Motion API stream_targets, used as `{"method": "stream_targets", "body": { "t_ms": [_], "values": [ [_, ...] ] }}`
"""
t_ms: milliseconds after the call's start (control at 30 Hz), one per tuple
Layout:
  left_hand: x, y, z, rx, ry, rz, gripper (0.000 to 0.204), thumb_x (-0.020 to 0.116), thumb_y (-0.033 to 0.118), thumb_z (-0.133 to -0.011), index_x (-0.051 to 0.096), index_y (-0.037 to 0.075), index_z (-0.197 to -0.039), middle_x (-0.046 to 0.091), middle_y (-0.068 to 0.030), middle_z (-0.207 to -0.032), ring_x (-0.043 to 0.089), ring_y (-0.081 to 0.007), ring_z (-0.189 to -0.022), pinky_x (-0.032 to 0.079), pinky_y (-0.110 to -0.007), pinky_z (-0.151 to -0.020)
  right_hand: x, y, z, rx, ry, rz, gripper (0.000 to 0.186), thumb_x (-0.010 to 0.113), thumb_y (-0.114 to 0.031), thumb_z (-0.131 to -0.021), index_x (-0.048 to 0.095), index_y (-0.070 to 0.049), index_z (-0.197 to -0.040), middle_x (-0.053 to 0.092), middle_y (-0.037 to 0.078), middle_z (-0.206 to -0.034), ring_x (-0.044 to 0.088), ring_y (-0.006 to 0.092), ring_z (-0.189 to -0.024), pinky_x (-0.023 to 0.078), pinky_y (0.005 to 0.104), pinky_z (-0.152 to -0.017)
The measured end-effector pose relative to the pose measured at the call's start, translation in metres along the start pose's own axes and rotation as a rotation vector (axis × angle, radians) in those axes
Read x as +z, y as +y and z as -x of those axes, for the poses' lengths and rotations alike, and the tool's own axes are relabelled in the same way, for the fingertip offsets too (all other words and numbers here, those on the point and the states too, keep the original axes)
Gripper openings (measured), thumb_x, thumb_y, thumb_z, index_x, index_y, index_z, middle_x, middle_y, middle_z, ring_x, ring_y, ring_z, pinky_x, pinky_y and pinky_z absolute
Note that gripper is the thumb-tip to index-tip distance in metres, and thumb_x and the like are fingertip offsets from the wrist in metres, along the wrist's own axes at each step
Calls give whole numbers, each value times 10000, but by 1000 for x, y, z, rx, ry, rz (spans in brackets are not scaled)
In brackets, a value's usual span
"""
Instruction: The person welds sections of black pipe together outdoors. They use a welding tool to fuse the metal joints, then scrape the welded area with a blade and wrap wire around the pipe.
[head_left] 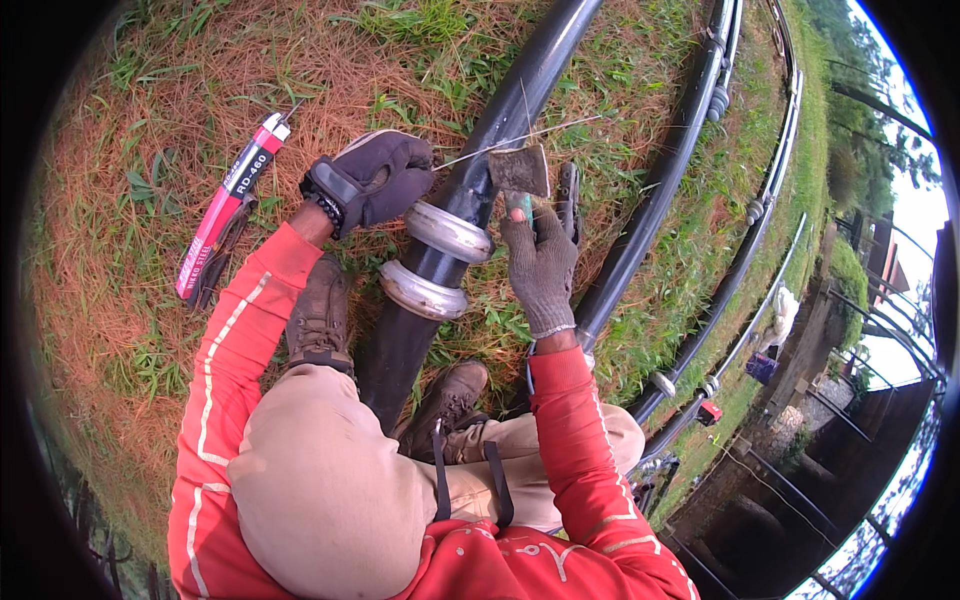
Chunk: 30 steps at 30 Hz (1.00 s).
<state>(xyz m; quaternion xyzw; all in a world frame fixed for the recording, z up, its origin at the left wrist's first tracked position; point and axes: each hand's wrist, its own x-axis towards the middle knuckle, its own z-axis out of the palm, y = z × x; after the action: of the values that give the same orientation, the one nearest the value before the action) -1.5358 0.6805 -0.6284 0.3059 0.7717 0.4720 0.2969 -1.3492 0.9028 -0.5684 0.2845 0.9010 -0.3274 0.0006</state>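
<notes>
My left hand, in a dark padded glove, is closed around one end of a thin metal rod. The rod crosses above a black pipe and points right. A scraper with a square, dirty blade and green handle is gripped in my right hand, which wears a grey knit glove. Its blade is over the pipe's right side, close to the rod; whether they touch I cannot tell. Two silvery ring collars circle the pipe below my hands. A dark object, partly hidden, lies beside my right hand.
On the grass at left lies a red, white and black packet with a thin rod protruding. My boots stand either side of the pipe. More black pipes run along the right, with a dark-roofed structure beyond.
</notes>
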Motion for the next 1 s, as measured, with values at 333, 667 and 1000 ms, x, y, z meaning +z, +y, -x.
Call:
{"method": "stream_targets", "body": {
  "t_ms": [333,667,1000],
  "values": [
    [-3,29,38,-308,7,964,334,763,225,-1078,750,31,-1349,728,25,-962,650,-43,-802,580,-251,-719,2,67,25,323,-31,185,397,686,-322,-1090,724,-38,-1365,773,252,-1060,741,487,-1093,539,548,-987],
    [25,99,44,-174,-108,1066,213,742,133,-1084,771,7,-1253,776,-20,-1013,700,-79,-850,589,-281,-759,-34,-99,22,53,-166,-624,379,619,-243,-1171,725,24,-1417,770,69,-1059,682,103,-917,565,306,-786],
    [22,63,77,-147,-67,732,216,818,158,-1030,799,10,-1186,783,-17,-1021,688,-58,-908,583,-277,-797,-46,-113,25,-17,84,-762,185,655,-107,-1135,730,6,-1261,781,84,-1104,723,118,-890,567,267,-748]
  ]
}}
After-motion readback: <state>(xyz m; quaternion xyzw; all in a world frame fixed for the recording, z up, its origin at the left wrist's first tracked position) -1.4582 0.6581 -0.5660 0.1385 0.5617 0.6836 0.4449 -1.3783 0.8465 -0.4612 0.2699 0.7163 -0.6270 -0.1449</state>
